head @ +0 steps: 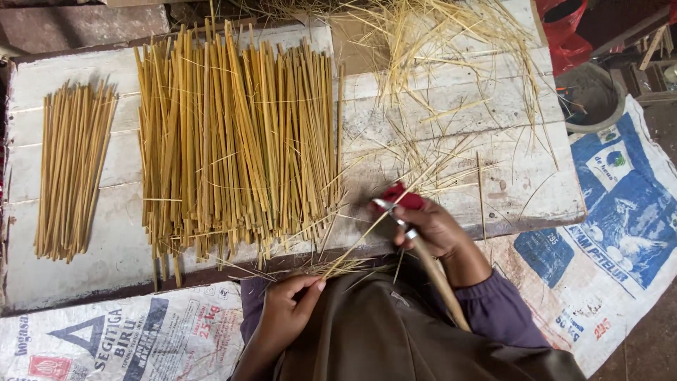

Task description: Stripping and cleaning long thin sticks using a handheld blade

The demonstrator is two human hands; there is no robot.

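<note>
My left hand point(285, 307) pinches a stick point(360, 243) while my right hand point(434, 229) grips a knife point(395, 215) above the surface point(84, 275).

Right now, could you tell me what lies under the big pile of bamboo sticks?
The big pile of bamboo sticks rests on a white wooden board; the boards directly beneath are covered.

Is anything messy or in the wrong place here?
Yes. Thin shavings lie scattered across the board's top right, while the sticks sit in two neat piles. Nothing looks broken.
</note>
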